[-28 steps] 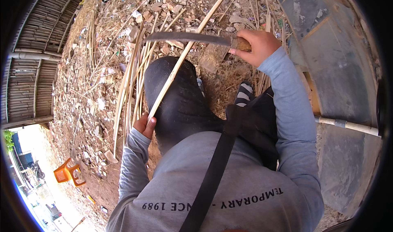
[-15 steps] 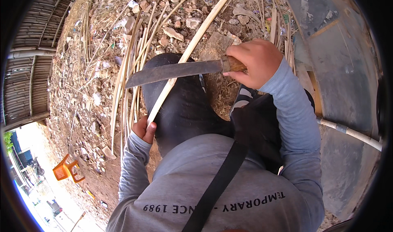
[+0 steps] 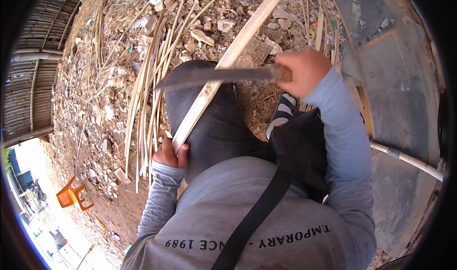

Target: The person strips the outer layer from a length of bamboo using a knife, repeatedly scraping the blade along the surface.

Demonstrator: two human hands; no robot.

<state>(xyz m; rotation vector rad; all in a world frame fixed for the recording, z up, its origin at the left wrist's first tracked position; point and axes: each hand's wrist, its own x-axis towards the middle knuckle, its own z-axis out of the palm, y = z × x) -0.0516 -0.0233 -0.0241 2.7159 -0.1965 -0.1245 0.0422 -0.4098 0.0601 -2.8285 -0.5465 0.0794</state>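
Note:
My left hand [image 3: 170, 155] is closed around the near end of a long, pale bamboo strip [image 3: 233, 55]. The strip slants away to the upper right across my knee and runs out of the top of the view. In my right hand [image 3: 304, 72] is the wooden handle of a machete [image 3: 190, 79], gripped by closed fingers. Its long dark blade points left and lies across the strip above my left knee. Both blade and hand are smeared by motion. Whether the edge bites into the strip cannot be made out.
Several split bamboo strips [image 3: 143, 98] lie on the stony ground left of my knee. An orange plastic chair [image 3: 74, 194] stands at the lower left, below a bamboo slat wall [image 3: 40, 29]. Grey panels [image 3: 400, 79] and a pale pole [image 3: 409, 161] are on the right.
The machete and my right hand have shifted slightly right. The strip has turned to show a broader face, and my left hand has moved slightly right with it.

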